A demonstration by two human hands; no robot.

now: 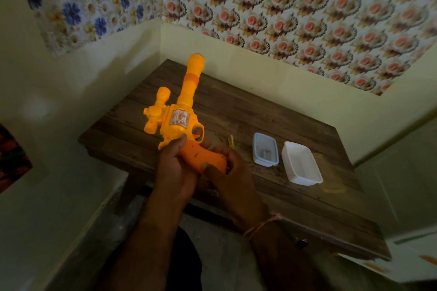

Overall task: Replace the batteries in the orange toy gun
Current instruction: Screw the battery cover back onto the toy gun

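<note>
Both hands grip what I see as the orange toy gun (179, 116) above the tabletop (236, 111): left hand (175, 170) wrapped around the grip, right hand (227, 170) curled at its butt. Beside lie two containers (264, 149).

Looks like a room in somebody's home, not any kind of workshop. There's floral wallpaper (307, 7) running above cream painted walls, and a small dark wooden table (272, 113) shoved into the corner. On it sit a couple of plastic food containers (301, 164), the kitchen-cupboard kind.
</note>
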